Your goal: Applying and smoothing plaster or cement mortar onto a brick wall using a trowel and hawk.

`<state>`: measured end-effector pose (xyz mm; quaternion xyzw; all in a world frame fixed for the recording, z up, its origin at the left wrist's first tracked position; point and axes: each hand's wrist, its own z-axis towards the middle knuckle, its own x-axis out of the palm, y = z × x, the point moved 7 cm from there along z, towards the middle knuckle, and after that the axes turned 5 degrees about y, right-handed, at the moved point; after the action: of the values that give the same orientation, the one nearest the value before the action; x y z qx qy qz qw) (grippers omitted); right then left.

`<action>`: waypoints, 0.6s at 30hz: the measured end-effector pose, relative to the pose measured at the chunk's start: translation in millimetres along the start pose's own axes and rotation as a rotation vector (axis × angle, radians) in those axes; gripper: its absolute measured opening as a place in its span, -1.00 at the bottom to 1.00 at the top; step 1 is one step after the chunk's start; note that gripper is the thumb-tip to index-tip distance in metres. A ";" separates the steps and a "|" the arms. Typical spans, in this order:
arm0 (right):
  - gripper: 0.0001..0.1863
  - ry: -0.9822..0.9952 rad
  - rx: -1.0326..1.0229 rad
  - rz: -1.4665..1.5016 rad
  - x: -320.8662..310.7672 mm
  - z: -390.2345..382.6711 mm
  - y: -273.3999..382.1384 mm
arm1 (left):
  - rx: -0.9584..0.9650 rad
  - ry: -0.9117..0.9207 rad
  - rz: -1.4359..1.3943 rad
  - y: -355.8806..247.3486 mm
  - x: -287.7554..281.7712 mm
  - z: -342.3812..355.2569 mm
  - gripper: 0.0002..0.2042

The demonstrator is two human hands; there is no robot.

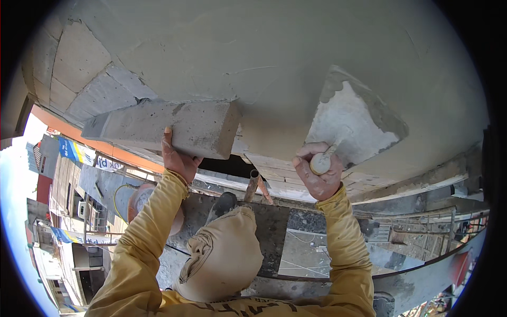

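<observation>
My left hand (179,161) is closed on the near lower edge of a long grey concrete block (174,124), one finger lying up its face and part of the hand hidden. The block juts out at the wall; whether it is loose or fixed there, I cannot tell. In my right hand (319,174) is the round-ended handle of a plastering trowel (348,119). Its broad blade lies against or close to the wall, with wet grey mortar along its edges and a pale, dusty middle. Smooth grey plaster (253,47) covers most of the wall ahead.
Bare blocks (79,63) show at the wall's left. Below are narrow dark planks (269,227), a metal pipe (252,185) and a bucket (140,198) beside my left forearm. Scaffold poles and a street lie far below. My bent knee (227,259) is between my arms.
</observation>
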<state>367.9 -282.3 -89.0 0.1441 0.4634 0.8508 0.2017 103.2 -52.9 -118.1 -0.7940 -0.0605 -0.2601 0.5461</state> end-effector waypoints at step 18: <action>-0.79 -0.121 0.174 -0.170 77.4 0.1 -118.9 | 0.007 0.009 0.074 -1.9 3.5 -6.3 -0.20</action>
<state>324.9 -187.2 -185.2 0.1725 0.5331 0.7769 0.2872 103.3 -58.5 -113.1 -0.7927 -0.0295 -0.2428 0.5584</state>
